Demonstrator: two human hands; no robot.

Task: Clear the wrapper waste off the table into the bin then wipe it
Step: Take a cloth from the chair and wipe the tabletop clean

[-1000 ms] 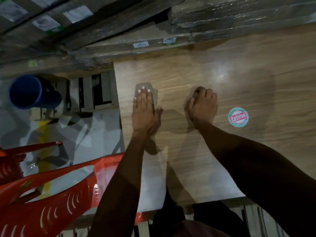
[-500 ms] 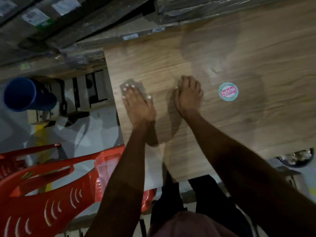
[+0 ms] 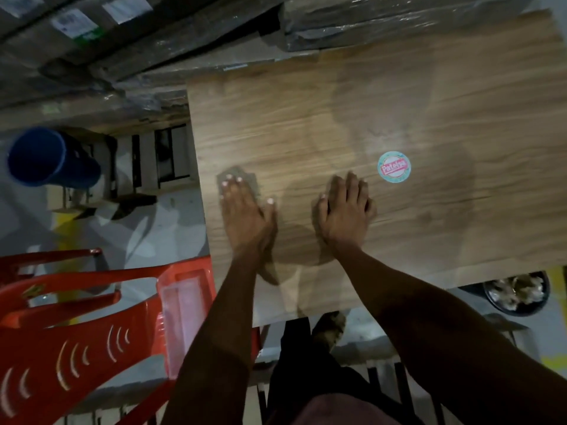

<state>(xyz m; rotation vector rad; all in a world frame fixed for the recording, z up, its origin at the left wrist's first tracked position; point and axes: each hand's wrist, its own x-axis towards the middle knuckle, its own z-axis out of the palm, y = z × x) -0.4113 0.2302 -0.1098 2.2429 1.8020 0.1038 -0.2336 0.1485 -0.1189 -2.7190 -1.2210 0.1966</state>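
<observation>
The wiping step looks to be in hand: no wrapper waste shows on the table [image 3: 399,96], so the clearing part appears done, though only part of the top is in view. The landmark here is the round sticker [image 3: 394,166] stuck on the wood. The left hand [image 3: 245,210] lies well to the left of the sticker, near the table's left edge, its fingers [image 3: 233,188] straight and close together, pressing flat on a small grey cloth [image 3: 237,176] that peeks out beyond the fingertips; the hand presses the cloth and does not clutch it. The right hand [image 3: 346,210] rests on bare wood just below and to the left of the sticker, fingers straight and lying loosely side by side, holding nothing, seemingly steadying the person. A faint sheen on the wood around and above the sticker may be dampness from wiping, but in this dim light that cannot be said for sure. A dark round bin [image 3: 515,294] with pale crumpled contents sits on the floor below and to the right of the sticker, past the table's near edge. The next move would likely call for sliding the cloth under steady palm pressure across the strip along the left edge, then towards the sticker, with the right hand lifted clear of the path.
</observation>
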